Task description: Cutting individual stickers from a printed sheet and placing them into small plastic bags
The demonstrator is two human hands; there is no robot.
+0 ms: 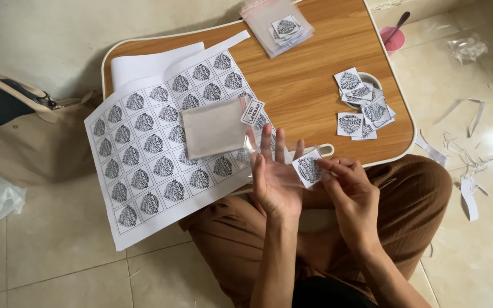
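My left hand [274, 178] is raised palm up over my lap, fingers spread, with a small clear plastic bag [258, 153] lying against the fingers. My right hand [350, 191] pinches a small square cut-out label [308, 169] with a black printed emblem, its edge touching my left fingertips. Just ahead is a low wooden table [309, 74]. A large printed sheet of the same labels [155, 151] hangs over the table's left edge. A stack of clear bags [215, 126] lies on that sheet.
A pile of cut labels [363, 105] sits at the table's right side. A clear bag with labels inside [279, 27] lies at the far edge. A pink cup with a spoon [394, 35] and paper strips [466, 171] are on the tiled floor. A beige bag [24, 131] lies left.
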